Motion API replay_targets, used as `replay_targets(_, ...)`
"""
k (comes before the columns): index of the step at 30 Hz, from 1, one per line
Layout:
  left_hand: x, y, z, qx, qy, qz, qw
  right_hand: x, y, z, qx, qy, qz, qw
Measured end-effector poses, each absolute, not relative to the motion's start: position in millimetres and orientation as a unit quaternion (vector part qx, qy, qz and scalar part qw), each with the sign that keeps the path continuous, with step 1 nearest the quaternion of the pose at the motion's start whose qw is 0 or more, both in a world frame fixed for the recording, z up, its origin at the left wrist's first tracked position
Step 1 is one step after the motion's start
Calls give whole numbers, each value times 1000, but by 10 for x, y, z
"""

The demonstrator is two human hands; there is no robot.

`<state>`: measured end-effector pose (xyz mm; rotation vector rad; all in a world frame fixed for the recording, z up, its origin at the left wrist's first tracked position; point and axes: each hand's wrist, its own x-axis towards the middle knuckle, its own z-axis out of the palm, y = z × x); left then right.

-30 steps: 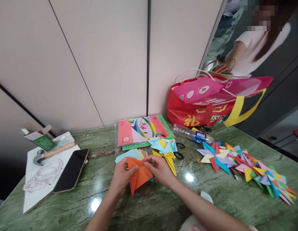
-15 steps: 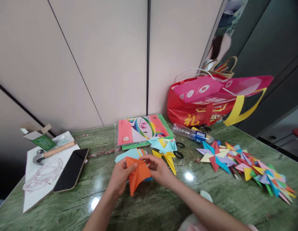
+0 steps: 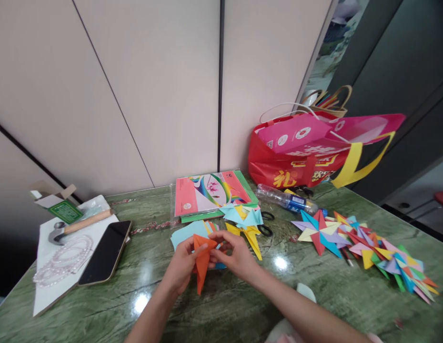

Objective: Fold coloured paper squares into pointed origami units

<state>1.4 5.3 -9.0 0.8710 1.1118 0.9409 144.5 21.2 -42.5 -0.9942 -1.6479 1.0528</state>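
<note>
An orange sheet of origami paper (image 3: 203,262), folded into a narrow pointed shape, is held over the table between both hands. My left hand (image 3: 182,264) pinches its left side, thumb on the front. My right hand (image 3: 237,255) has its fingers closed at the upper right edge of the paper. Behind the hands lies a stack of light blue and other coloured paper squares (image 3: 186,232), partly covered by them. Folded yellow paper pieces (image 3: 252,238) and light blue folded pieces (image 3: 243,215) lie just beyond my right hand.
A paper pack (image 3: 200,195), black-handled scissors (image 3: 266,230) and a plastic bottle (image 3: 289,198) lie behind. A red bag (image 3: 271,164) stands back right, with paper stars (image 3: 319,231) before it. On the left are a phone (image 3: 106,252), hammer (image 3: 84,224), beads (image 3: 64,264) and small box (image 3: 64,209).
The orange paper was spread wider and is now folded into a narrower point. My right hand has come closer to my left. A person seen in the far background has gone from view.
</note>
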Motion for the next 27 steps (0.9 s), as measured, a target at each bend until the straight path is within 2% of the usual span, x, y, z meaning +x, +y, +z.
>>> replay_targets(13,-31,38,-22,375,422,451,692,1456,242,-433,-388,-632,453,495)
replay_targets(19,-2,34,-33,404,468,446,648,1473,250,-436,-380,-633,461,492)
replay_targets(22,-17,49,-50,400,458,447,657,1486,238,-420,-362,-674,426,483)
replay_targets(27,-99,78,-13,338,417,386,750,1526,222,-316,-328,-737,324,494)
